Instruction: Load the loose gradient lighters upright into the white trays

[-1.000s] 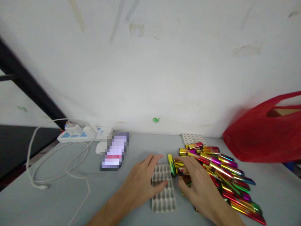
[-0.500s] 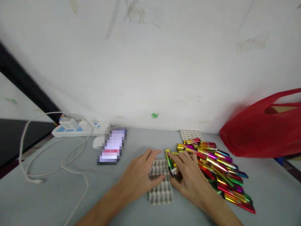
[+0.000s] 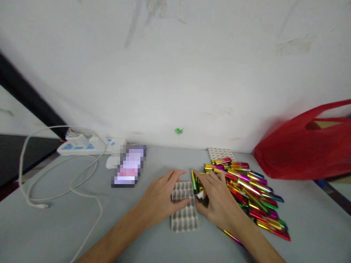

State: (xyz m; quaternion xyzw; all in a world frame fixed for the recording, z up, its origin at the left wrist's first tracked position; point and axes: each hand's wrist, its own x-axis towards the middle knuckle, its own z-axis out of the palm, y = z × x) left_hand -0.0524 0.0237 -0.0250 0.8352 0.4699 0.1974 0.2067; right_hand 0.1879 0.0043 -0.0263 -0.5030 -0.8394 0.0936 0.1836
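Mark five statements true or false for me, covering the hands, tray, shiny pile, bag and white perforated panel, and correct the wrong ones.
1. The thumb of the left hand reaches over the gray tray. True.
2. The red bag sits to the left of the phone. False: the bag is at the far right, and the phone is left of the tray.
3. The right hand is at the left side of the shiny coloured pile. True.
4. The white perforated panel lies between the pile and the person. False: it lies behind the pile, near the wall.
5. The tray has rows of small hollows. True.
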